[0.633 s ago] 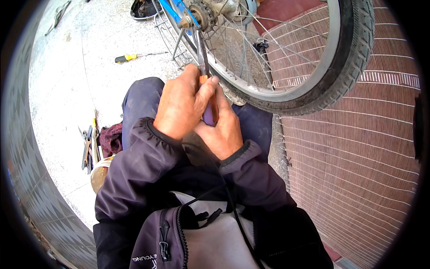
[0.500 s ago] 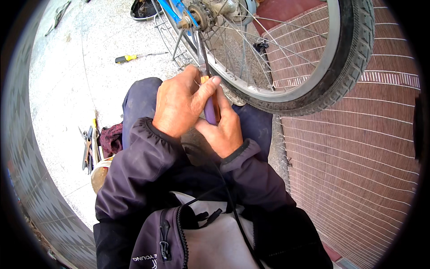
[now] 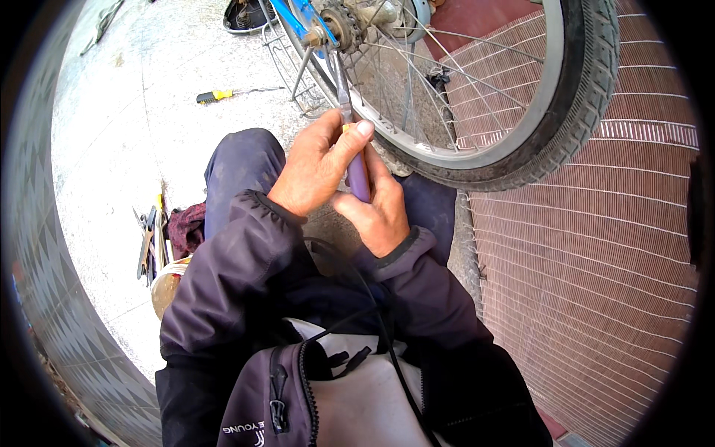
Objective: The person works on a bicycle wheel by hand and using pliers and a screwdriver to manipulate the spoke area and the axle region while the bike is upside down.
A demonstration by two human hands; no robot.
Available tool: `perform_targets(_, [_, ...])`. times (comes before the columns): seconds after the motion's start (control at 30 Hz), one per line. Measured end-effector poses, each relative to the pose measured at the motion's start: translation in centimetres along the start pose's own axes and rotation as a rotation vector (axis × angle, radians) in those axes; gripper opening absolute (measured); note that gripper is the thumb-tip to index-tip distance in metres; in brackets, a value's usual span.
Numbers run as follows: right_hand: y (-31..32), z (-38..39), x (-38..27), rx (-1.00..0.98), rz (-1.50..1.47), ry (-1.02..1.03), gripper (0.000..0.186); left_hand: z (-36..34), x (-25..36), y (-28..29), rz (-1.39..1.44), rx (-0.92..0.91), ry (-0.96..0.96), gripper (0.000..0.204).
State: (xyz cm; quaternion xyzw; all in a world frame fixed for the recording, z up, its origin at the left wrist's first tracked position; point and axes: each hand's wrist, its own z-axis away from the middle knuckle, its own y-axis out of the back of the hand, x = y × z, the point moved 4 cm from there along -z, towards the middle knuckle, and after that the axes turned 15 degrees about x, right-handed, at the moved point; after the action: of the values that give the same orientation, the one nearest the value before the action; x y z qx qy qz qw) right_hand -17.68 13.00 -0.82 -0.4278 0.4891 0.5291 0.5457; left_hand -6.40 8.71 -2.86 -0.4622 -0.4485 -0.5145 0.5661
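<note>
Holding a long tool [image 3: 359, 179] before a bicycle, both hands appear as seen from above. The left hand [image 3: 309, 167] grips it high, near the meeting of handle and metal shaft, with its fingers [image 3: 344, 149] clamped on it and the thumb laid across the front. The right hand [image 3: 382, 205] grasps the purple handle lower down, its fingers likewise wrapped round it. The tool stands between the person's knees, its shaft pointing up toward the axle end of the wheel [image 3: 585, 97]; whether the tip touches the metal there cannot be told. Beside the hub lie a worn sprocket [image 3: 339, 26] and a blue frame [image 3: 289, 16], with a wire rack [image 3: 298, 78] to the left. A yellow-and-black screwdriver [image 3: 223, 95] rests on the pale floor [image 3: 112, 156], well apart from the hands. Further left and nearer the person, a group of tools [image 3: 149, 246] lies beside a dark red cloth [image 3: 186, 227], with a round container [image 3: 165, 296] just below. A brown mat [image 3: 588, 298] with white lines covers the right side, extending under the tyre. Writing shows on the dark jacket [image 3: 216, 313]: pale lettering [image 3: 244, 428] at the lower edge, beside part of a pale emblem and left of the open zip. Any marking on the handles is too small to read.
</note>
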Motion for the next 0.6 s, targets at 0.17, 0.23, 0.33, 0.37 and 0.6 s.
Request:
perform_targets(0.17, [0.1,-0.1,-0.2,-0.067,-0.105,-0.072,0.078,0.1,0.6,-0.2,-0.027,0.026,-0.038,0.038])
perform_targets(0.23, [0.0,-0.1,-0.1,-0.077,-0.118,-0.098,0.076,0.2,0.6,-0.1,-0.027,0.038,-0.051,0.038])
perform_targets(0.33, [0.3,0.0,-0.8,-0.081,-0.076,-0.173,0.074,0.1,0.5,-0.3,-0.035,0.053,-0.067,0.038])
perform_targets(0.37, [0.4,0.0,-0.9,-0.088,-0.065,-0.186,0.074,0.1,0.5,-0.3,-0.045,0.063,-0.072,0.038])
perform_targets(0.6, [0.9,-0.1,-0.8,-0.112,-0.094,-0.253,0.073,0.8,2.0,-0.5,-0.121,0.153,-0.089,0.041])
